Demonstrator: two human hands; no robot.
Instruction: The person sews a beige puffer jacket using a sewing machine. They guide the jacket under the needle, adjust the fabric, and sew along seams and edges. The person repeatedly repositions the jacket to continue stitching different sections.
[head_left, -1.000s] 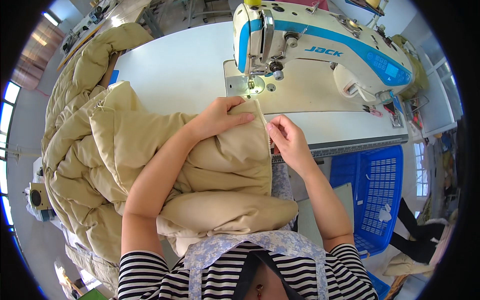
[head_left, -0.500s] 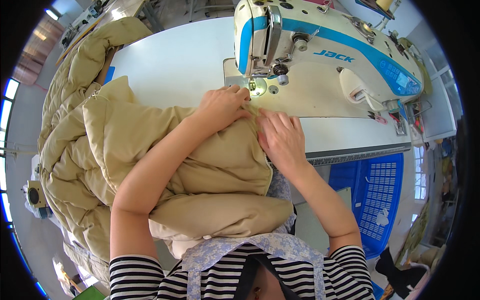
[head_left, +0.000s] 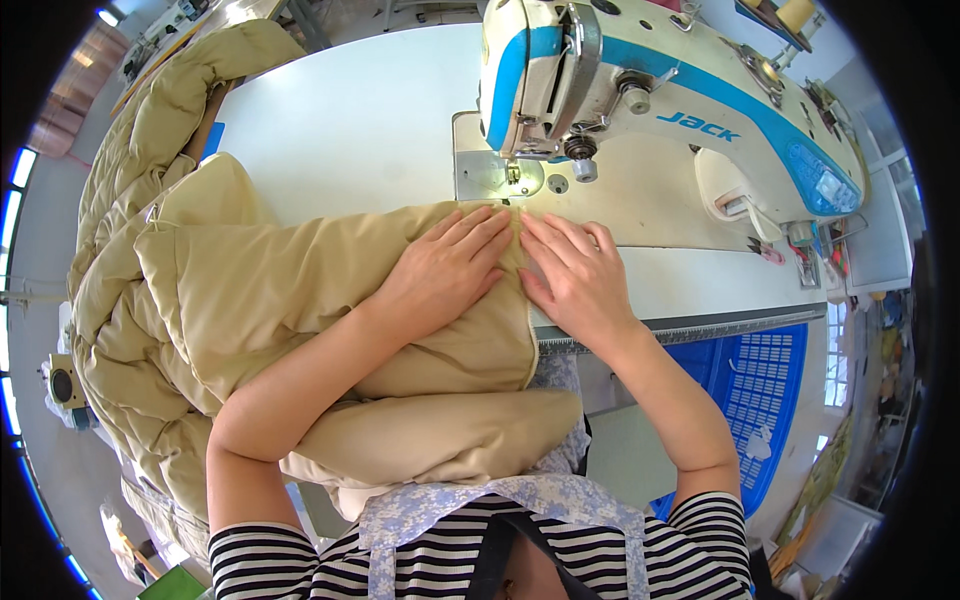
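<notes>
A beige padded jacket [head_left: 290,270] spreads over the left of the table and down across my lap. My left hand [head_left: 445,265] lies flat on it, fingers stretched toward the sewing machine [head_left: 640,110]. My right hand [head_left: 575,265] rests with fingers extended at the cloth's right edge, its fingertips touching the fabric close to those of the left. Just beyond both hands is the lit needle area over the metal plate [head_left: 480,175]. The fabric's edge stops short of the needle. Neither hand grips anything.
A blue plastic basket [head_left: 760,400] stands below the table on the right. Small pink-handled snips [head_left: 768,252] lie at the machine's right end. A ruler strip [head_left: 690,325] runs along the table's front edge. Thread cones [head_left: 795,14] stand at the upper right.
My left hand has flattened out and come slightly back from the needle; the fingers of both hands are straighter. The fabric edge lies smoother, and the view has shifted a little.
</notes>
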